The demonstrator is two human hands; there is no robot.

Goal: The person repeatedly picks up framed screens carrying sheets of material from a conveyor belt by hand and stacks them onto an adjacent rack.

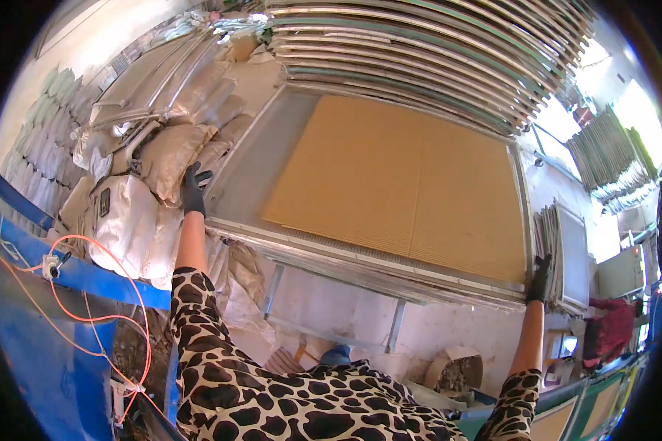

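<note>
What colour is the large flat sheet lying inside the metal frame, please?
Tan, a cardboard-like brown: the large flat ribbed sheet in the metal frame, head view.

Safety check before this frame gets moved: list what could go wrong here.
1. The big metal-framed mesh panel is gripped only at its two near corners by the left hand and right hand; it might tip or slip.
2. The tan corrugated sheet lies loose and could slide off.
3. The orange cable nearby could snag.

Gloved hands (193, 189) (541, 278) gripping metal frame (360, 261), tan panel (397, 184)
</note>
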